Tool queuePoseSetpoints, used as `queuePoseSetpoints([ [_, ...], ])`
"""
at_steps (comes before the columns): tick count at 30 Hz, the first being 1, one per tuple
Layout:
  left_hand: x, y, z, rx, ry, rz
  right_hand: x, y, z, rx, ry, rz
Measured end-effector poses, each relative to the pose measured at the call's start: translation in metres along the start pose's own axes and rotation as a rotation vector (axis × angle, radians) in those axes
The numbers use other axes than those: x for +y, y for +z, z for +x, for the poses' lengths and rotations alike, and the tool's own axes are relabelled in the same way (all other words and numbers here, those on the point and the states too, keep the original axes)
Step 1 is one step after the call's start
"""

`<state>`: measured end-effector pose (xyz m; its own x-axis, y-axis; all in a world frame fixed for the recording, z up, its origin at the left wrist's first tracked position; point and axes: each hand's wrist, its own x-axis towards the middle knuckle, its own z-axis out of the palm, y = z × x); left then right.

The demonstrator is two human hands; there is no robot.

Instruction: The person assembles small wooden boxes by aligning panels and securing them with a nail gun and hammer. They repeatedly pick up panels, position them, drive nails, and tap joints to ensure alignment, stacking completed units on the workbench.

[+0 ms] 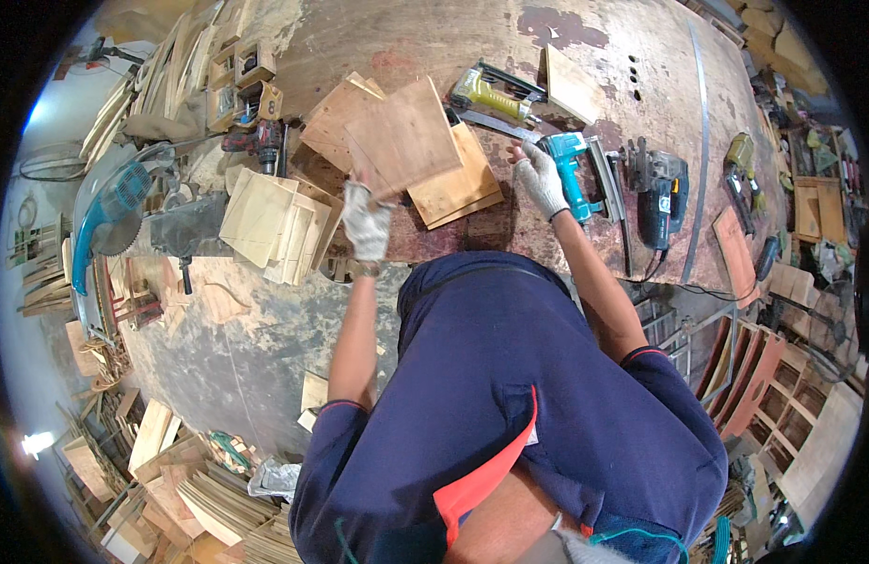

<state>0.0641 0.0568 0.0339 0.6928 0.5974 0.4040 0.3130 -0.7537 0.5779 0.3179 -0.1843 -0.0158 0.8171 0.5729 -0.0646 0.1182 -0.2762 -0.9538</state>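
My left hand point(367, 224), in a whitish knit glove, is at the near left corner of a square plywood board point(404, 132). Its fingers close on that corner, though the fingertips are slightly blurred. Beneath and beside this board lie other wooden pieces, one at the back left point(336, 122) and a paler stack point(461, 183) to the right. My right hand point(540, 180), gloved with bare fingertips, has its fingers extended and holds nothing. It is right beside a teal nail gun point(568, 169) on the workbench point(397, 47).
A yellow-green nail gun point(496, 94) and a pale board point(571, 86) lie farther back. At right is a jigsaw point(658, 197) with a cord. On the left are stacked thin boards point(275, 224), a red-black drill point(258, 143) and a blue circular saw point(119, 202) with exposed blade.
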Motion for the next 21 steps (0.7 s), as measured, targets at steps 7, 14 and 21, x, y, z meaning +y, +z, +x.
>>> queuePoseSetpoints([
  [7,0.039,0.045,-0.074,-0.196,-0.313,0.0,-0.017,0.021,-0.019,-0.071,-0.09,-0.397],
  [14,0.03,0.046,-0.067,-0.309,-0.156,0.08,-0.027,0.037,-0.022,-0.127,0.01,-0.593],
  [21,0.05,0.032,-0.066,-0.327,-0.317,-0.07,-0.04,0.03,-0.034,-0.082,0.036,-0.49],
])
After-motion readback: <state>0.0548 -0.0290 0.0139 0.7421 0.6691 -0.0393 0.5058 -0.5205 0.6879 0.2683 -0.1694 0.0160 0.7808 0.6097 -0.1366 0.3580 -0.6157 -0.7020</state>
